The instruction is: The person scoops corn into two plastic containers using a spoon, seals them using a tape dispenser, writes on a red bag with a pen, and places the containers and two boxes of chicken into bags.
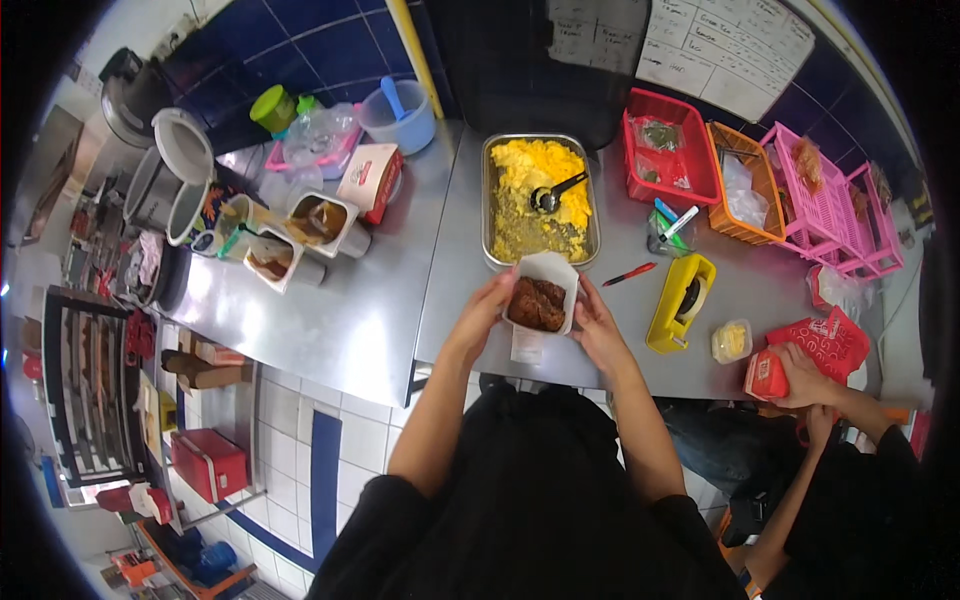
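My left hand (484,307) and my right hand (598,324) hold an open paper food box (551,266) between them, one at each side. Dark brown, glazed-looking pieces of food (537,304) lie inside it. Under the box's near edge a small paper slip (526,345) shows on the steel counter. Just beyond the box stands a metal tray of yellow, crumbly food (536,161), with a black serving scoop (547,198) resting in it.
Left are sauce containers (322,221) and a printed box (369,180). Right are a red pen (630,274), a yellow tape dispenser (664,319), a small tub (731,341) and a red basket (667,150). At far right a co-worker's hand (806,375) holds a red box (766,375).
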`<state>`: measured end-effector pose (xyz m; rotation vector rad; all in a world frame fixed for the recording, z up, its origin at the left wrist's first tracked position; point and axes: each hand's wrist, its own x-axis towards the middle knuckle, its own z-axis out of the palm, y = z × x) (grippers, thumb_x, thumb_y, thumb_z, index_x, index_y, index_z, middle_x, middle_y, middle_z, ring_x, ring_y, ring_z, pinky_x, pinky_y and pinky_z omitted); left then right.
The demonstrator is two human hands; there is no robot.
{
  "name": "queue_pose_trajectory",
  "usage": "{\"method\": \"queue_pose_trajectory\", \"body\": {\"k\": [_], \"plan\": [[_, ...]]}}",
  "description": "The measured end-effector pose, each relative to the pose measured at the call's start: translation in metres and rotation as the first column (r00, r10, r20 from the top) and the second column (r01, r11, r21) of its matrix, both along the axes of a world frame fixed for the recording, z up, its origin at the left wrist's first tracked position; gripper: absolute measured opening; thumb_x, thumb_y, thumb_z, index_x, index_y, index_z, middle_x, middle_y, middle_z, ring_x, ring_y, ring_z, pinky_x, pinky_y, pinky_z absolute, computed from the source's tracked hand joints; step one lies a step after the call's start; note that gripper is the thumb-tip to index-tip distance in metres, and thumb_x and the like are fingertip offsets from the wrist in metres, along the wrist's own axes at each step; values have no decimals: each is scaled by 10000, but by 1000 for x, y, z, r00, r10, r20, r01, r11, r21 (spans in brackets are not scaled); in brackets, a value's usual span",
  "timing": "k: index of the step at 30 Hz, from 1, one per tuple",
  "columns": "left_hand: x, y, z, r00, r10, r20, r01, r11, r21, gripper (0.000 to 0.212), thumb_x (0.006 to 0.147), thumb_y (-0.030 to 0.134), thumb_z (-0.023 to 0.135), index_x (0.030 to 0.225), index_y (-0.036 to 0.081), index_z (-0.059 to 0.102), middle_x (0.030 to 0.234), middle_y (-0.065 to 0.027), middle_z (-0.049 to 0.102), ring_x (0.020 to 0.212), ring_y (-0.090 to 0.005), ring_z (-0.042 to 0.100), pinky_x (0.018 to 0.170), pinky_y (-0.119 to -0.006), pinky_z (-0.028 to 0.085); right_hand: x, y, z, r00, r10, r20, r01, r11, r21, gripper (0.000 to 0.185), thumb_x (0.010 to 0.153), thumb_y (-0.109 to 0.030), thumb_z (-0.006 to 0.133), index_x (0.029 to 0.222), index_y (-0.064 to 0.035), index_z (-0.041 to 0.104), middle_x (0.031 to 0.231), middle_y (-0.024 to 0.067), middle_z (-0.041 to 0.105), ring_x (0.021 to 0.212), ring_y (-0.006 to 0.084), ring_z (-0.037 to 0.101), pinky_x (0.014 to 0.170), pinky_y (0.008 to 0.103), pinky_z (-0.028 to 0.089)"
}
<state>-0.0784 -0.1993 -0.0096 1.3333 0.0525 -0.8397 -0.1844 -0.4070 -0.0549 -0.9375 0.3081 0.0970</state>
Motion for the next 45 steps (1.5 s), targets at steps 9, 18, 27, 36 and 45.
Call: {"method": "queue_pose_trajectory", "body": {"k": [9, 18, 27, 36, 45], "plan": [[20, 0, -13, 972, -135, 190, 136, 991, 12, 556, 915, 117, 677, 1407, -28, 464, 1301, -150, 595, 1159, -213, 607, 1004, -336, 492, 25, 19, 21, 959, 81, 273, 168, 613, -772, 591, 880, -103, 699, 1437, -122, 506, 1360, 154, 544, 1266, 269, 541, 1066, 386, 442], [-66, 44, -25, 856, 325, 403, -383, 921, 72, 354, 1028, 287, 557, 1258, 18, 545, 1030, -61, 546, 888, -130, 551, 772, -314, 522, -42, 63, 45, 992, -20, 128, 129, 33, -991, 422, 912, -281, 694, 1316, -175, 634, 1126, 189, 593, 825, 331, 660, 728, 403, 562], [-48, 6, 7, 252, -265, 931, -416, 839, 352, 245, 908, 152, 703, 1133, 53, 715, 1062, -141, 647, 953, -270, 606, 747, -357, 520, -48, 89, 61, 980, -178, 86, 101, 80, -992, 387, 835, -230, 771, 1180, -90, 667, 1036, 157, 605, 923, 322, 625, 798, 419, 527], [-43, -6, 13, 140, -327, 934, -231, 907, 353, 127, 837, 86, 739, 962, 67, 731, 931, -81, 668, 867, -295, 620, 748, -388, 525, -19, 21, 39, 997, 65, 29, -1, 420, -908, 322, 778, -267, 841, 1011, -87, 711, 1246, 167, 506, 1180, 331, 511, 985, 390, 449], [-43, -3, 15, 253, -319, 913, -190, 909, 370, 155, 847, 90, 735, 994, 42, 738, 955, -121, 677, 905, -305, 626, 785, -401, 521, -23, 34, 17, 989, -102, 103, 145, 677, -722, 234, 843, -195, 797, 1032, -71, 737, 1277, 163, 502, 1195, 290, 531, 990, 364, 470]]}}
